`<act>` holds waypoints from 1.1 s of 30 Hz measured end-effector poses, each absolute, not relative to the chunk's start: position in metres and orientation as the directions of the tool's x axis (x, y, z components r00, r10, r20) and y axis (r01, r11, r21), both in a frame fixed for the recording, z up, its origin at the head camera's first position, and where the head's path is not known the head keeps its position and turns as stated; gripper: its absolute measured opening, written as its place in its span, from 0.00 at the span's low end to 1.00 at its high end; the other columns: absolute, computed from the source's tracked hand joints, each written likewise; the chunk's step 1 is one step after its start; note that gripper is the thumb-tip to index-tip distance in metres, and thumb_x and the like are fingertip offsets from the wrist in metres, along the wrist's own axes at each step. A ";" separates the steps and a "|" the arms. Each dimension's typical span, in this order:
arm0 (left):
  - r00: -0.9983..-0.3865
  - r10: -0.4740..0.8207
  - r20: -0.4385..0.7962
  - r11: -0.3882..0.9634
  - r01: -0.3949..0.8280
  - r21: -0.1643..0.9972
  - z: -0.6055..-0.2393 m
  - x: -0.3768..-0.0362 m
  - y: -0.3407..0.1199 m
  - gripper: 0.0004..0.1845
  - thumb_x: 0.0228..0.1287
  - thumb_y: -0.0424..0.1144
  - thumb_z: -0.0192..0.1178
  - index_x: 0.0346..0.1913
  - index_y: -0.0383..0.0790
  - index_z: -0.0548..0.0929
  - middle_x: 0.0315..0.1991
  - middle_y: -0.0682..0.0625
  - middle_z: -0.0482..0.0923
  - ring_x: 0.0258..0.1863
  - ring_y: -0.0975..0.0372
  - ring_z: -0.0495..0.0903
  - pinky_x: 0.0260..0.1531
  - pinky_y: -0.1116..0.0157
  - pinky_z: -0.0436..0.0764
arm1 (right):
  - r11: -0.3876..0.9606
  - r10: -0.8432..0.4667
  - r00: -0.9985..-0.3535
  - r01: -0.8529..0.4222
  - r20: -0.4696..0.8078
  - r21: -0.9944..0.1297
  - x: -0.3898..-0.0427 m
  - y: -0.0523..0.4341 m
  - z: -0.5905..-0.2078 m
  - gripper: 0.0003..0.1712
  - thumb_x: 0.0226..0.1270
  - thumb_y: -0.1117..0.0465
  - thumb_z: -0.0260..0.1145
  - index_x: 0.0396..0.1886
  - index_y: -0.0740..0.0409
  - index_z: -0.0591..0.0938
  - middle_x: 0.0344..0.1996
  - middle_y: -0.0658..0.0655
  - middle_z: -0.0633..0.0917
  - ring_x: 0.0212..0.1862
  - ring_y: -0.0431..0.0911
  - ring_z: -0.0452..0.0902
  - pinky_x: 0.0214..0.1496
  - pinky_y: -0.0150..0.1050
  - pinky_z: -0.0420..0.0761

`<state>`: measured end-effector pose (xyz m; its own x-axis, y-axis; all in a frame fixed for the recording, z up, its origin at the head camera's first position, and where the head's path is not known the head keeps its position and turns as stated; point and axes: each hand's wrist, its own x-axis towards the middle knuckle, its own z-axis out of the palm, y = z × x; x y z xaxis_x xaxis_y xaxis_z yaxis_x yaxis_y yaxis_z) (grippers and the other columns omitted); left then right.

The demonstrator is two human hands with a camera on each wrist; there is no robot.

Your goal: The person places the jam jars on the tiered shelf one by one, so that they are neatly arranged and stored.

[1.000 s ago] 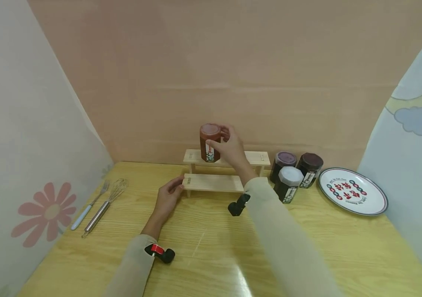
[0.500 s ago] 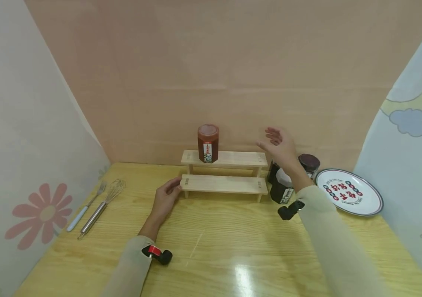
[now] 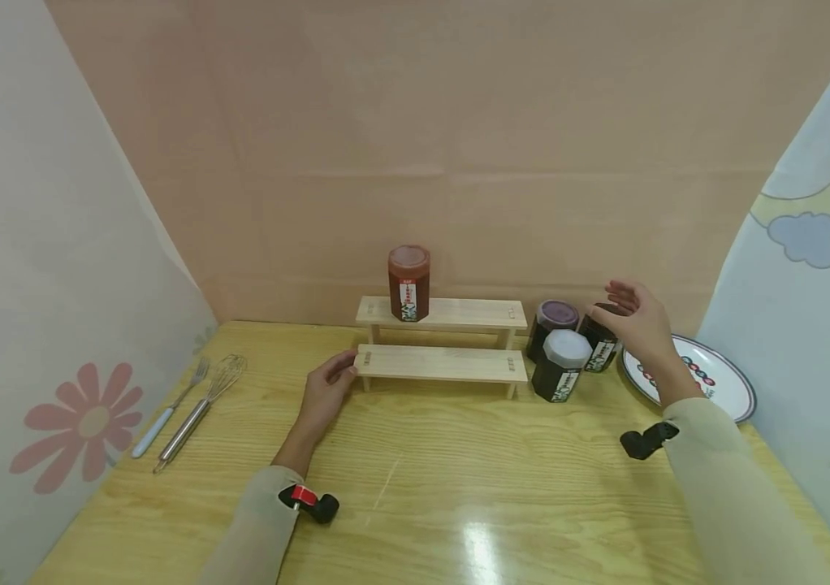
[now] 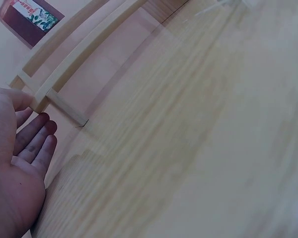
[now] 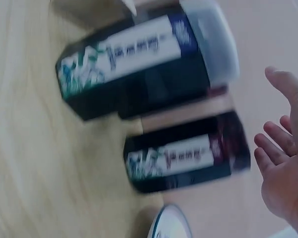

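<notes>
My right hand (image 3: pixel 637 321) has let go of the red jar (image 3: pixel 408 283), now standing on the rack's (image 3: pixel 444 361) top step, and swung to the dark jar (image 3: pixel 600 340) on the counter (image 3: pixel 459 479), fingers spread, holding nothing. My left hand (image 3: pixel 327 390) still rests relaxed against the rack's lower step.

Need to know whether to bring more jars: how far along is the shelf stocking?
Done: one red-lidded jar stands on the top step of the wooden rack. In hand: the right hand, open, is at the dark-lidded jar; the left hand touches the rack's end. Left: that jar, the purple-lidded jar and the white-lidded jar, all on the table.
</notes>
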<state>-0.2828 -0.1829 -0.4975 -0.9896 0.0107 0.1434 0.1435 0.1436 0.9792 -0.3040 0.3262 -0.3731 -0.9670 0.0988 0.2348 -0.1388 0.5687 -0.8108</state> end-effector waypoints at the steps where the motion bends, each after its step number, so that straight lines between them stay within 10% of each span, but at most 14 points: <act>1: -0.989 0.011 0.146 0.147 0.146 0.978 -0.498 -0.283 -0.183 0.21 0.79 0.39 0.58 0.70 0.42 0.77 0.70 0.43 0.76 0.71 0.52 0.75 0.64 0.74 0.76 | 0.576 0.108 -0.967 -0.129 0.232 -0.807 -0.302 0.331 -0.375 0.50 0.71 0.42 0.69 0.81 0.60 0.58 0.77 0.67 0.67 0.76 0.64 0.64 0.77 0.47 0.70; 12: -0.988 -0.006 0.154 0.158 0.152 0.976 -0.498 -0.282 -0.183 0.21 0.78 0.38 0.58 0.70 0.39 0.77 0.70 0.40 0.76 0.71 0.49 0.75 0.62 0.77 0.76 | 0.559 0.159 -0.974 -0.044 0.159 -0.828 -0.306 0.358 -0.415 0.53 0.72 0.42 0.68 0.83 0.61 0.54 0.79 0.71 0.62 0.76 0.67 0.61 0.77 0.60 0.65; 20: -0.988 -0.002 0.154 0.153 0.152 0.976 -0.497 -0.281 -0.182 0.21 0.78 0.38 0.58 0.70 0.40 0.78 0.69 0.42 0.77 0.71 0.52 0.75 0.61 0.77 0.75 | 0.541 0.190 -0.967 -0.039 0.167 -0.840 -0.308 0.355 -0.429 0.55 0.70 0.43 0.71 0.83 0.60 0.53 0.77 0.72 0.65 0.73 0.65 0.65 0.47 0.16 0.69; 33: -0.988 0.000 0.157 0.148 0.156 0.977 -0.496 -0.281 -0.181 0.21 0.78 0.38 0.58 0.70 0.41 0.77 0.69 0.41 0.77 0.70 0.51 0.76 0.60 0.78 0.76 | 0.513 0.224 -0.964 -0.006 0.141 -0.858 -0.309 0.348 -0.433 0.52 0.69 0.43 0.71 0.83 0.58 0.56 0.77 0.68 0.66 0.75 0.59 0.65 0.68 0.28 0.73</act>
<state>-0.2808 -0.1806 -0.4960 -0.9875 0.0000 0.1574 0.1556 0.1480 0.9767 -0.3087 0.3483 -0.4328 -0.9644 0.2237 0.1409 -0.0064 0.5132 -0.8583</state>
